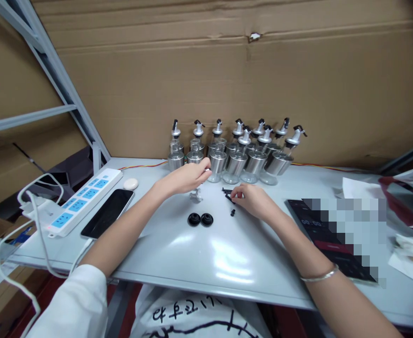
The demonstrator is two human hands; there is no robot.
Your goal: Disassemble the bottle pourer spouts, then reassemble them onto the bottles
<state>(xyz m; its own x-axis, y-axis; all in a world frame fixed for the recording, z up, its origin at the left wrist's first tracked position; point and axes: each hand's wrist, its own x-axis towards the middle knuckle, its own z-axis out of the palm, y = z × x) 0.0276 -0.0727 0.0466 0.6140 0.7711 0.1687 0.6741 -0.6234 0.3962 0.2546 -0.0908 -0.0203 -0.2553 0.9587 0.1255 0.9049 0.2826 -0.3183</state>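
Observation:
My left hand (191, 176) is closed above the table, its thumb and fingers pinching a small dark piece that is mostly hidden. Below it lie a few small silver-grey parts (195, 195). My right hand (251, 200) has its fingers bent together at several thin black plastic pieces (229, 198); whether one is pinched is hidden. A tiny black part (232, 213) lies just below these pieces. Two round black stoppers (200, 219) sit side by side nearer me. Behind my hands stand several glass bottles with steel sleeves (236, 163), most topped with silver pourers with black flip caps.
A white power strip (87, 202), a black phone (108, 213) and a round white case (131, 184) lie on the left. At right are a tablet-like screen (319, 234), partly blurred, and crumpled tissue (412, 256). Cardboard (227, 84) rises behind the table.

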